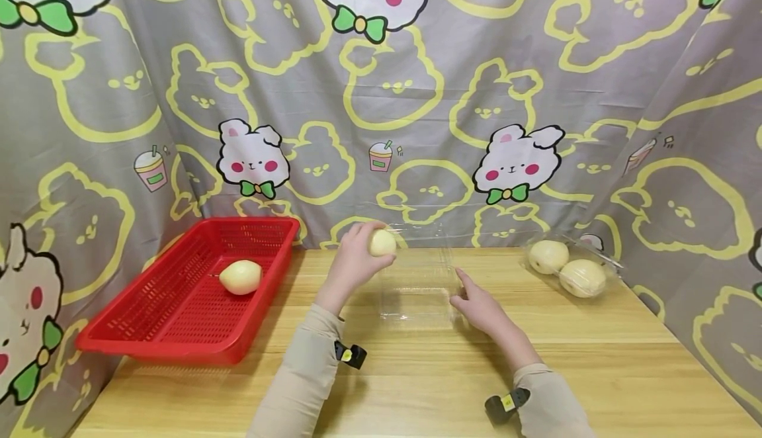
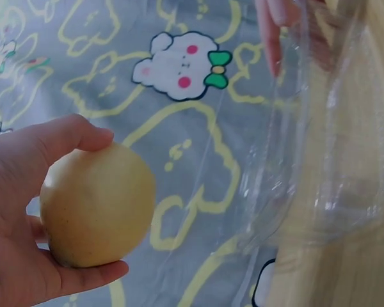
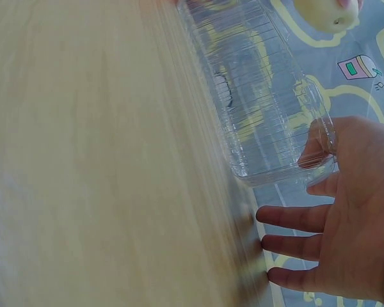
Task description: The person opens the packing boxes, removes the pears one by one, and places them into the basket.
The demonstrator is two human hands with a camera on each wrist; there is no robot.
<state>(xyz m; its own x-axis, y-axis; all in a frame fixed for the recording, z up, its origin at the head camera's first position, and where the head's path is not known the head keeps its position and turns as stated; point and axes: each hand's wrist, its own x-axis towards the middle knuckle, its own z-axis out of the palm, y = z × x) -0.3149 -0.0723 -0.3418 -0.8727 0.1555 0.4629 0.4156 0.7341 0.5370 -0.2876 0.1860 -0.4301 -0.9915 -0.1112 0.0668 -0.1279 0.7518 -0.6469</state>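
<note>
"How is the scene laid out?"

"A patterned curtain (image 1: 443,61) is hung behind a wooden surface (image 1: 411,385). At the left a red basket (image 1: 190,322) is set; near the middle, a clear plastic container (image 1: 413,296) is placed."

"And the hands?"

"By the left hand (image 1: 354,259), a pale fruit (image 1: 383,243) is pinched between thumb and fingers, raised near the container's left side but apart from it. The right hand (image 1: 483,309) is spread at the container's right end; no pinch can be made out."

"Other fruit?"

"Two wrapped fruits (image 1: 582,279) are seen at the far right, and a lone fruit (image 1: 241,277) in the basket."

"How is this step best handled?"

"The container should probably be steadied lightly, since thin walls could be bent, and the fruit eased down rather than dropped."

"What is added by other views?"

"In the head view, the held fruit is partly covered; in the left wrist view, its broad face is bared. By the right wrist view, three straight fingers are revealed. The basket is caught only from the head."
</note>
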